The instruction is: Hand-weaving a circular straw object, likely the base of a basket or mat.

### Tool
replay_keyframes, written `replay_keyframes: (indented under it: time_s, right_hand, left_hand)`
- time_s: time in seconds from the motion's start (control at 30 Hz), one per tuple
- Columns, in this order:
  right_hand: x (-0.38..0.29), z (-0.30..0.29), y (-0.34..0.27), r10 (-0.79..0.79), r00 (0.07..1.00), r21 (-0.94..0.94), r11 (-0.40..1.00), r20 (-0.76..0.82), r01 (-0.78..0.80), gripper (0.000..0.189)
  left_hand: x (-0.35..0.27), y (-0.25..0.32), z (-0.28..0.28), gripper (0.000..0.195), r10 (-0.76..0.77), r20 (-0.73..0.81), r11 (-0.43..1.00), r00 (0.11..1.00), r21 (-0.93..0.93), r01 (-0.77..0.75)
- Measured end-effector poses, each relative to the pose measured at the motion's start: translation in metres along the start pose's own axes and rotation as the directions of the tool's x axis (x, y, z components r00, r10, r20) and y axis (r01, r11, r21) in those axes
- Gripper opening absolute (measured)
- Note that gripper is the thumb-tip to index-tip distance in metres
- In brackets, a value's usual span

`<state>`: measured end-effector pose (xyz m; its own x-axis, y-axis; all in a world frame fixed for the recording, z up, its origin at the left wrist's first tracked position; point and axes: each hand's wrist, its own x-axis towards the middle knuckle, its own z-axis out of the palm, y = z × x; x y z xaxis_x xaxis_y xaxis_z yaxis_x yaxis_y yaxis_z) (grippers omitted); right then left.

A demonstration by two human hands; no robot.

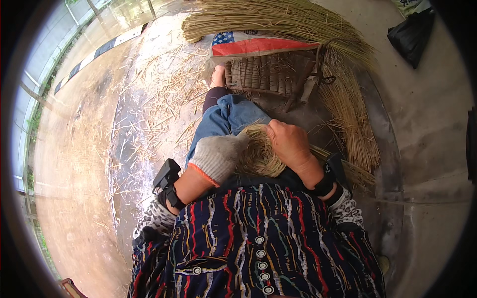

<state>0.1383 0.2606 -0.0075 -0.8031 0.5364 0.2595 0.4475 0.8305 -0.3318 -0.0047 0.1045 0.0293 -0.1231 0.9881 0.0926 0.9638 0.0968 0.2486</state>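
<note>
A round, hollow woven straw piece (259,154) rests on my lap, its coiled wall curving between my two hands. My left hand (220,152), in a grey knit glove with an orange cuff edge, grips its left side; the fingertips are hidden behind the rim. At the upper right of the rim, my bare right hand (287,143) is closed with thumb and fingers pinched on the straw. Loose straw ends (350,169) stick out to the right from under my right wrist.
A large straw bundle (275,18) lies at the top, and tied bundles (350,126) lie at the right. Ahead stands a slatted wooden frame (261,74) partly covered by a printed sack (261,44). Loose straw (167,89) litters the left floor. A black plastic bag (411,35) lies far right.
</note>
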Motion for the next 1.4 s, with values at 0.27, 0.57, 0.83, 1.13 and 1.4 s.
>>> replay_keyframes:
  time_s: [0.27, 0.57, 0.83, 1.13, 1.4]
  right_hand:
    - [-0.003, -0.006, -0.023, -0.079, 0.997, -0.078, 0.994, -0.002, 0.079, 0.029]
    - [-0.010, -0.006, -0.015, -0.101, 0.990, 0.028, 0.994, -0.097, 0.104, 0.026]
    - [-0.010, -0.013, -0.021, -0.261, 0.944, -0.032, 0.965, -0.202, 0.260, 0.018]
    - [-0.017, -0.010, -0.017, -0.233, 0.951, 0.190, 0.943, -0.204, 0.272, 0.011]
    - [-0.050, -0.028, 0.047, -0.138, 0.990, 0.347, 0.928, -0.024, 0.138, 0.028]
  left_hand:
    - [0.008, 0.007, 0.008, 0.015, -0.015, 0.007, 0.999, 1.000, 0.045, 0.015]
    - [0.005, 0.036, -0.022, 0.037, 0.222, -0.571, 0.961, 0.791, -0.007, -0.275]
    - [0.035, 0.006, -0.020, 0.034, -0.179, -0.455, 0.523, 0.872, -0.795, -0.307]
    - [0.017, -0.005, 0.009, 0.042, 0.146, -0.127, 0.703, 0.981, -0.685, -0.193]
    - [0.022, 0.001, 0.008, 0.031, 0.027, 0.036, 0.619, 0.999, -0.785, 0.011]
